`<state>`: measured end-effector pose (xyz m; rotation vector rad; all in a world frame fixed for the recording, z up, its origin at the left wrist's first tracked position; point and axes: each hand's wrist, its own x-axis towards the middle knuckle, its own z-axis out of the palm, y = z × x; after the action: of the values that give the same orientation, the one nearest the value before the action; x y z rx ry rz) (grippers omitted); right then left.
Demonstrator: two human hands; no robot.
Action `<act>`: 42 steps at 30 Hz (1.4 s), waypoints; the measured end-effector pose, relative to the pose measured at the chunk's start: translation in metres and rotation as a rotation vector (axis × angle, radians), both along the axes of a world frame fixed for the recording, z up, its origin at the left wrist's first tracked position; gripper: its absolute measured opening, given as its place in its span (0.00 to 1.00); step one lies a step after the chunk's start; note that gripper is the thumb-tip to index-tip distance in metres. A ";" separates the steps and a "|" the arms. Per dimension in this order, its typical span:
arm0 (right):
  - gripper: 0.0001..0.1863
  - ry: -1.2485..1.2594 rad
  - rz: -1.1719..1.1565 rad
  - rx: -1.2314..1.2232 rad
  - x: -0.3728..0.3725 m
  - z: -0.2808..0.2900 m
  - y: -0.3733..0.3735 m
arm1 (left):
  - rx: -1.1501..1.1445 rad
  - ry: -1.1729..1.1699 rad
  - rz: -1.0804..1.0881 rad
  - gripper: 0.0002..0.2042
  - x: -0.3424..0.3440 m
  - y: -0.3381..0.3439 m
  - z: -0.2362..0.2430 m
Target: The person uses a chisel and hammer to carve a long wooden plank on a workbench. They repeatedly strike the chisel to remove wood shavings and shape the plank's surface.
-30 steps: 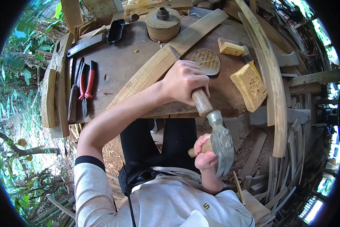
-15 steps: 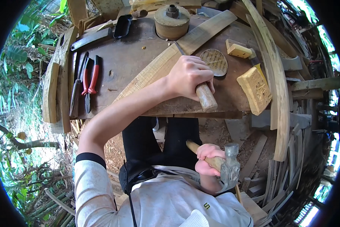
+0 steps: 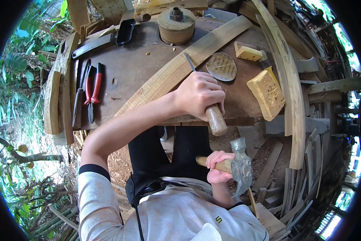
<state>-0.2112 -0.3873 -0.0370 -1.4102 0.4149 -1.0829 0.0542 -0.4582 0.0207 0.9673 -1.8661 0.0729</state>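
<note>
My left hand is closed round the wooden handle of a chisel. The chisel's narrow metal blade slants away from me, its tip at a long wooden board lying diagonally across the workbench. Whether the tip touches the wood I cannot tell. Nearer my body, my right hand grips a claw hammer by its wooden handle, close under the metal head. The hammer's striking face is a little below the end of the chisel handle, apart from it. A round wooden disc lies just right of the board.
Red-handled pliers and a dark-handled tool lie at left. A yellowish wood block and a small notched block sit at right. Behind stand a round bolted wooden piece and a black tray. Long curved timbers flank the bench.
My left hand and the chisel have come slightly toward me, baring more of the blade. My right hand has raised the hammer head slightly toward the chisel's handle end.
</note>
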 end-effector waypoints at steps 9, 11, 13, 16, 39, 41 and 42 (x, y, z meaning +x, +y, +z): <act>0.41 0.030 0.018 0.028 -0.004 0.003 -0.001 | -0.004 0.041 0.052 0.14 -0.002 0.003 0.007; 0.41 0.034 0.030 0.022 -0.004 0.004 -0.002 | -0.046 0.025 0.074 0.14 -0.007 0.005 0.006; 0.41 0.032 0.030 0.034 -0.003 0.006 -0.002 | -0.062 0.014 0.048 0.14 -0.009 0.005 0.005; 0.41 0.021 0.026 0.068 0.000 0.009 -0.002 | -0.034 0.023 0.053 0.15 -0.010 0.006 0.006; 0.35 -0.358 -0.028 -0.307 0.006 0.033 -0.010 | 0.034 0.104 0.048 0.14 -0.015 0.010 0.012; 0.30 -0.390 -0.072 -0.336 0.010 0.019 -0.009 | 0.037 0.122 0.043 0.13 -0.014 0.009 0.014; 0.25 -0.110 0.025 -0.248 -0.010 0.022 -0.012 | 0.041 0.136 0.044 0.13 -0.014 0.009 0.015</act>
<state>-0.2209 -0.3994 -0.0147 -1.5594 0.1869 -1.2169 0.0407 -0.4488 0.0359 1.0168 -1.7280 -0.0049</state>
